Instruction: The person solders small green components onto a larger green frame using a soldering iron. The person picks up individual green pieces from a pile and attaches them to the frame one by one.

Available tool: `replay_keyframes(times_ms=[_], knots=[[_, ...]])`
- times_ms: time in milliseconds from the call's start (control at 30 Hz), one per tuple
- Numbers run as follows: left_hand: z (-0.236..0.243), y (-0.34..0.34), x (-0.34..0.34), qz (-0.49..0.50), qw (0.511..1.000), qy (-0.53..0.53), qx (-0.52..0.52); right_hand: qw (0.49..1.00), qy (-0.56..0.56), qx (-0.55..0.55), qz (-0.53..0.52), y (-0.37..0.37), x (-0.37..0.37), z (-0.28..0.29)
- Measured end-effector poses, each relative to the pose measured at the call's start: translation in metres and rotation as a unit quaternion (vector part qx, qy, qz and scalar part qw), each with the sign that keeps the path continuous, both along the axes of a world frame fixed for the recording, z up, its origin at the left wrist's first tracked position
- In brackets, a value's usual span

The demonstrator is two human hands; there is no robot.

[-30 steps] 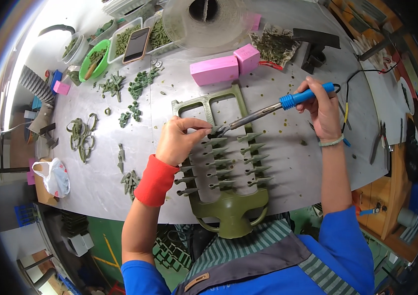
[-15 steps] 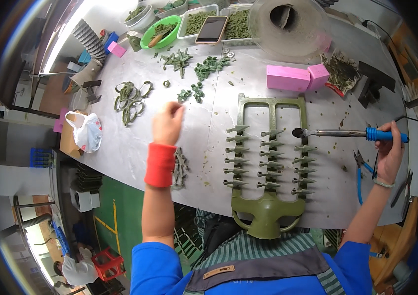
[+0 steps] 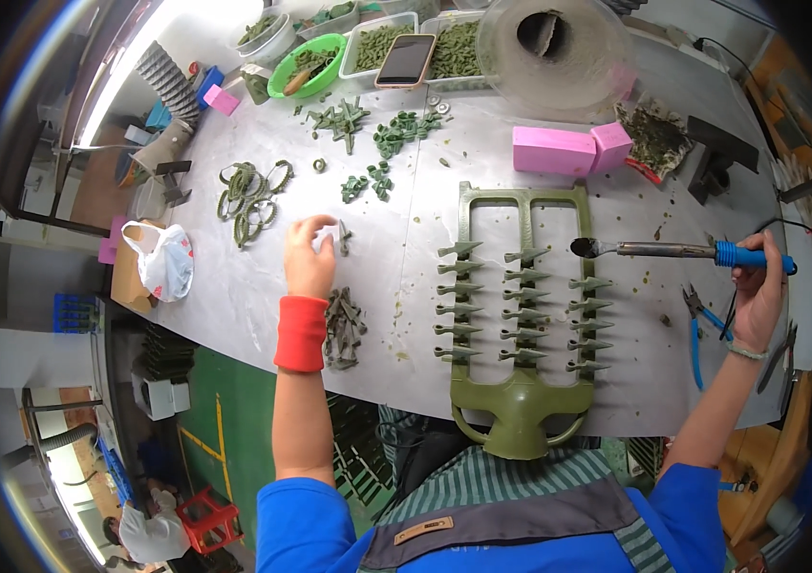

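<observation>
Your left hand [image 3: 309, 256], with its red wristband [image 3: 302, 333], rests on the grey table [image 3: 234, 296] left of the green moulded frame [image 3: 518, 315], fingers curled around a small green piece [image 3: 343, 237]; a heap of the same pieces [image 3: 342, 328] lies just beside your wrist. Your right hand [image 3: 758, 298], right of the frame, is clamped on the blue handle of a soldering iron [image 3: 683, 251], whose dark tip hovers over the frame's upper right rungs. Beyond the frame sit two pink blocks [image 3: 568, 149], touching each other. Blue pliers [image 3: 695, 325] lie on the table between the frame and your right wrist. A tied white plastic bag [image 3: 165, 260] sits far left of the frame, at the table's edge.
</observation>
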State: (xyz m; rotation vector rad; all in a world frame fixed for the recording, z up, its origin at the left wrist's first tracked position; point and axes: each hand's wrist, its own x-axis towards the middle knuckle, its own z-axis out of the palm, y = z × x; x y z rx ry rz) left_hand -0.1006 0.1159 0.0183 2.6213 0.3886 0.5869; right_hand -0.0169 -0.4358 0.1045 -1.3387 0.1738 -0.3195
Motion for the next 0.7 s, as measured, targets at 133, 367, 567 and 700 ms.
replay_keyframes(times_ms=[133, 367, 567, 700], knots=[[0.004, 0.002, 0.006, 0.125, 0.983, 0.136, -0.016, 1.0, -0.001, -0.004, -0.012, -0.003, -0.002, 0.001], [-0.005, -0.013, 0.01, 0.013, 0.987, 0.053, -0.153, 1.0, -0.003, 0.006, -0.01, -0.01, -0.003, -0.001], [0.052, -0.111, 0.025, -0.166, 0.897, 0.053, -0.406, 1.0, -0.017, 0.002, -0.007, -0.022, -0.006, -0.005], [0.072, -0.185, 0.043, -0.283, 0.847, 0.163, -0.42, 1.0, -0.012, -0.008, -0.01, -0.029, -0.009, -0.005]])
